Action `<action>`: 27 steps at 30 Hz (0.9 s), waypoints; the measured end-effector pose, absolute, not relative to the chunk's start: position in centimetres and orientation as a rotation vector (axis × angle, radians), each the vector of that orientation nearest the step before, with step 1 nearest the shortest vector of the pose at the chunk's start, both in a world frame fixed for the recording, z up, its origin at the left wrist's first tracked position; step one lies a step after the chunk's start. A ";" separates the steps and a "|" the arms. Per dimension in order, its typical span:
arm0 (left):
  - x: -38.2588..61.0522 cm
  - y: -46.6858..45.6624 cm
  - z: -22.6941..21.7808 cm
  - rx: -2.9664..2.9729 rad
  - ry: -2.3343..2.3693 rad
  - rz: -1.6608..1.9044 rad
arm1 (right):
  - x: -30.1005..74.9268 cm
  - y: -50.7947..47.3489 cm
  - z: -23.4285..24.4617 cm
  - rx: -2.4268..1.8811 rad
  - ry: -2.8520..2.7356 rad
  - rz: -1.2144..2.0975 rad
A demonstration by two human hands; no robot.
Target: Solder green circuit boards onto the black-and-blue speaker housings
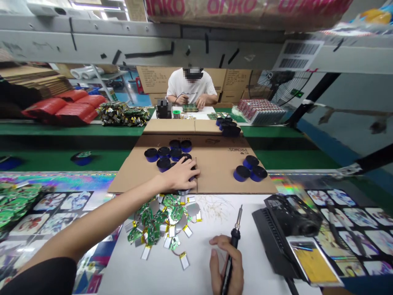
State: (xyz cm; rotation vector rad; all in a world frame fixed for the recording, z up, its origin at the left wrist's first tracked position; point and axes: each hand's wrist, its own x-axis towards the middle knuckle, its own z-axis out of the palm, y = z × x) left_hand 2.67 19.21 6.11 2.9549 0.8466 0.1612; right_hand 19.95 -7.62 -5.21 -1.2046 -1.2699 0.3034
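Observation:
My left hand (181, 174) reaches over the cardboard, its fingers curled around a round blue-and-black case (193, 167) that they partly hide. Several more cases (163, 152) like it cluster just beyond this hand. In my right hand (227, 262) is a soldering iron (236, 233), held like a pen with its metal tip pointing up and away. Between the hands, on the white work surface (215, 217), lies a pile of green circuit boards (153, 221) wired to small silver battery cells (184, 260) and round grey discs.
The cardboard sheet (221, 164) carries other cases (250, 162) at its right. A black soldering station (291, 217) with a yellow sponge tray (317, 264) stands right. A metal shelf beam (153, 45) crosses overhead. Opposite, a co-worker (192, 86) handles boards. Green belts (107, 159) run across.

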 end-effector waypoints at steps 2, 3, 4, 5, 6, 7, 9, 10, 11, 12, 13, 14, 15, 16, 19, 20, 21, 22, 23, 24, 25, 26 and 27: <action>2.5 18.9 6.4 2.940 0.855 0.207 | 19.6 -7.7 -5.0 -1.220 -1.241 0.322; 2.5 19.1 6.7 2.925 0.874 0.241 | 19.5 -7.7 -4.9 -1.221 -1.234 0.326; 2.6 19.6 7.1 2.905 0.909 0.282 | 19.5 -7.7 -4.9 -1.221 -1.232 0.328; 2.6 20.4 7.6 2.879 0.966 0.325 | 19.5 -7.7 -5.0 -1.218 -1.236 0.327; 2.5 21.5 8.1 2.847 1.042 0.365 | 19.6 -7.6 -5.1 -1.206 -1.247 0.315; 2.4 22.8 8.6 2.808 1.134 0.397 | 19.7 -7.5 -5.1 -1.190 -1.266 0.305; 1.8 26.0 9.4 2.717 1.327 0.402 | 20.1 -7.3 -5.1 -1.160 -1.317 0.278; 1.3 27.5 9.6 2.666 1.409 0.373 | 20.3 -7.2 -5.0 -1.153 -1.347 0.265; 0.7 28.8 9.6 2.620 1.462 0.318 | 20.5 -7.1 -4.9 -1.155 -1.381 0.253; 0.1 29.9 9.6 2.578 1.499 0.256 | 20.6 -7.0 -4.7 -1.169 -1.416 0.246; -0.6 30.6 9.3 2.544 1.526 0.197 | 20.6 -6.9 -4.5 -1.190 -1.454 0.242; -1.2 30.9 9.0 2.518 1.544 0.143 | 20.6 -6.9 -4.4 -1.210 -1.494 0.236; -1.9 30.9 8.6 2.501 1.561 0.101 | 20.6 -6.8 -4.2 -1.233 -1.535 0.241; -2.6 30.6 8.2 2.491 1.578 0.070 | 20.6 -6.7 -4.1 -1.252 -1.572 0.246; -4.3 28.8 7.2 2.488 1.626 0.020 | 20.3 -6.7 -3.9 -1.279 -1.663 0.282; -4.8 28.1 7.0 2.490 1.640 0.011 | 20.3 -6.7 -3.8 -1.274 -1.693 0.303; -5.3 27.4 7.0 2.491 1.651 0.002 | 20.2 -6.7 -3.8 -1.260 -1.723 0.325; -5.6 26.8 7.1 2.493 1.660 -0.001 | 20.2 -6.8 -3.7 -1.242 -1.750 0.348; -5.9 26.1 7.4 2.497 1.670 0.002 | 20.2 -6.8 -3.6 -1.220 -1.775 0.370; -6.0 25.3 7.8 2.503 1.686 0.011 | 20.1 -6.9 -3.4 -1.199 -1.796 0.387; -6.0 24.4 8.3 2.522 1.704 0.049 | 20.1 -7.0 -3.3 -1.186 -1.813 0.402; -5.9 23.3 8.9 2.558 1.714 0.126 | 20.0 -7.0 -3.2 -1.179 -1.827 0.412; -5.8 22.1 9.4 2.607 1.701 0.235 | 19.9 -7.1 -3.0 -1.181 -1.839 0.419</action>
